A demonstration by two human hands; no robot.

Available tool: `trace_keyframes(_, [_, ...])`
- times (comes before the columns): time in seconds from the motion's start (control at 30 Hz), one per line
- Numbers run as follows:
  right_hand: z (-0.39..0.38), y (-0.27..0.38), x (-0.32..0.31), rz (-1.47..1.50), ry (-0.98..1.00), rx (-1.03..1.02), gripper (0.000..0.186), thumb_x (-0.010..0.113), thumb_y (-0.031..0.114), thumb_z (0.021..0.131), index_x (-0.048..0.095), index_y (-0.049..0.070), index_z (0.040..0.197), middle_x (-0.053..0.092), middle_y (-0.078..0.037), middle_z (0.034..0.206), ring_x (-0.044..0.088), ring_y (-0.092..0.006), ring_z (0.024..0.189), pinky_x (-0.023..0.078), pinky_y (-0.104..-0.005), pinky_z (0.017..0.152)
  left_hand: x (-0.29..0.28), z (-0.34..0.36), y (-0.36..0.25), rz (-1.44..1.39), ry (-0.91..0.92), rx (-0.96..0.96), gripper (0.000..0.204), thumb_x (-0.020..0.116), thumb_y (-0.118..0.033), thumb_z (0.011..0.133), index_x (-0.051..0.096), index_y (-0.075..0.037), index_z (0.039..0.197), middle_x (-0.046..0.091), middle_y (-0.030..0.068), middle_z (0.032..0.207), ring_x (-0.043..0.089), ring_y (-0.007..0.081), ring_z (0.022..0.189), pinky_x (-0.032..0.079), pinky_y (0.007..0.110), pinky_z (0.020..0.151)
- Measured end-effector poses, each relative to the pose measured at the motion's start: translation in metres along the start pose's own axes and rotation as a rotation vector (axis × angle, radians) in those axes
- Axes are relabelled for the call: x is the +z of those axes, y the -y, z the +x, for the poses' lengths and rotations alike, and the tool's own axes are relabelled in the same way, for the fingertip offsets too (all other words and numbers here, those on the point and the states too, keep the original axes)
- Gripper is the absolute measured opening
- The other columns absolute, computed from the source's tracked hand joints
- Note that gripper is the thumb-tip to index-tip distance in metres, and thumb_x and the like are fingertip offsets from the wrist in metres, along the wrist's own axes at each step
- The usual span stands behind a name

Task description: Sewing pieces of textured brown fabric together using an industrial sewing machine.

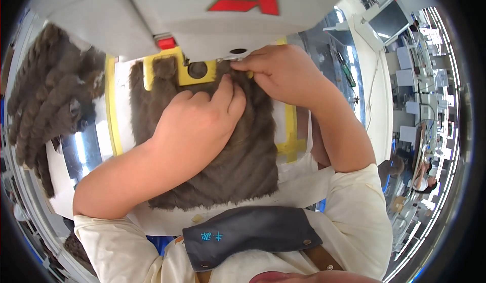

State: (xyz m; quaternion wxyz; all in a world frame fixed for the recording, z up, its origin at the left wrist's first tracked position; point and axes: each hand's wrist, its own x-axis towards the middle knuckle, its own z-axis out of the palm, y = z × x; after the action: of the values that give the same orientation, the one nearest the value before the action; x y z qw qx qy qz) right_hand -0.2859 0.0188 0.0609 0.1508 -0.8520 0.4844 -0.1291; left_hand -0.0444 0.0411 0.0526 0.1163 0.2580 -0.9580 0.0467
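A dark grey-brown fur piece lies under the head of a white sewing machine. My left hand rests on the fur, with its outer fingers curled and its index finger and thumb close together, gripping the pile near the machine. At the fur's far edge, my right hand has its thumb and index finger pinched together on the fur, right beside the machine's working point. A yellow plate with a round hole sits on the machine bed just left of my fingertips. The fingertips' undersides are hidden.
Yellow tape strips run along the white work surface on both sides of the fur. More fur strips are heaped at the left. A screen stands at the far right. Beyond the table, other people sit at workstations.
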Motion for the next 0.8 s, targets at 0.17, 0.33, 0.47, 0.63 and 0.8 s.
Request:
trace_keyframes(0.17, [0.004,0.002,0.002,-0.005,-0.020,-0.011,0.032,0.057,0.008,0.087,0.080,0.012,0.109,0.076,-0.004,0.116,0.072,-0.0295,0.102,0.059,-0.0410,0.086,-0.001,-0.001,-0.003,-0.065,0.003,-0.023,0.043,0.068,-0.016,0.079,0.063,-0.002,0.120,0.070,0.0186,0.122,0.067,0.0174,0.064,0.051,0.031,0.063])
trace_keyframes(0.33, [0.007,0.005,0.000,0.008,-0.036,-0.028,0.038,0.060,0.004,0.082,0.079,0.010,0.114,0.077,-0.013,0.100,0.071,-0.0352,0.092,0.057,-0.0432,0.085,0.001,-0.001,-0.003,-0.040,0.019,-0.027,0.045,0.069,-0.017,0.080,0.063,-0.002,0.121,0.070,0.0199,0.122,0.069,0.0182,0.065,0.053,0.032,0.062])
trace_keyframes(0.47, [0.005,0.005,-0.004,-0.006,0.034,0.028,0.039,0.060,0.003,0.083,0.079,0.011,0.116,0.077,-0.013,0.099,0.071,-0.0358,0.092,0.056,-0.0419,0.084,0.003,0.000,-0.002,-0.058,0.069,-0.051,0.056,0.065,-0.012,0.080,0.058,-0.002,0.135,0.065,0.0197,0.131,0.067,0.0212,0.064,0.054,0.032,0.066])
trace_keyframes(0.63, [0.013,-0.002,-0.001,0.006,-0.011,0.051,0.031,0.058,0.007,0.085,0.079,0.010,0.107,0.076,-0.014,0.099,0.071,-0.0370,0.092,0.058,-0.0456,0.081,0.005,0.001,0.003,-0.103,0.065,-0.063,0.055,0.064,-0.011,0.081,0.058,-0.001,0.135,0.064,0.0196,0.132,0.068,0.0228,0.067,0.054,0.033,0.066])
trace_keyframes(0.8, [0.016,-0.006,-0.007,0.044,0.001,0.064,0.025,0.060,0.008,0.085,0.077,0.007,0.102,0.074,-0.017,0.093,0.068,-0.0407,0.089,0.056,-0.0467,0.077,0.008,0.004,0.010,-0.153,0.036,-0.070,0.054,0.062,-0.010,0.082,0.057,0.000,0.135,0.064,0.0188,0.129,0.069,0.0253,0.070,0.055,0.035,0.067])
